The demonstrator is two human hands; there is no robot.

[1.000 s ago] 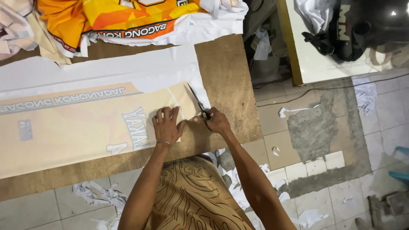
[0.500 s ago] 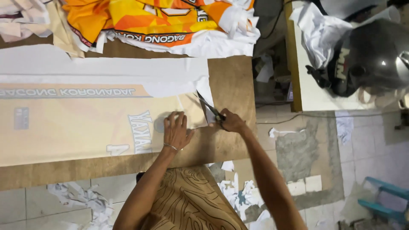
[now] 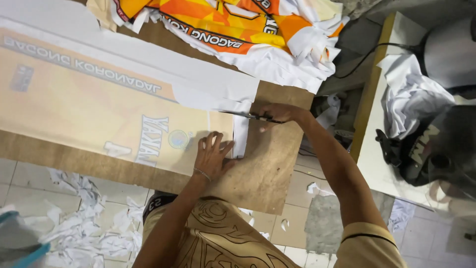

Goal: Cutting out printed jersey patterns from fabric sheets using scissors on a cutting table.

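A printed sheet (image 3: 99,109) is spread on a board (image 3: 267,168), filling its left part. A heap of fabric (image 3: 238,34) is piled at the far edge. Scissors (image 3: 253,117) are placed at the sheet's right end (just beyond the left hand (image 3: 212,156)). A helmet (image 3: 441,149) is set on a table (image 3: 372,149) at the right. Paper scraps (image 3: 79,233) are scattered on the near floor.

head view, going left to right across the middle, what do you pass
Pale printed sheet → left hand pressing it flat → scissors → right hand holding them → bare wooden board → white side table → dark helmet.
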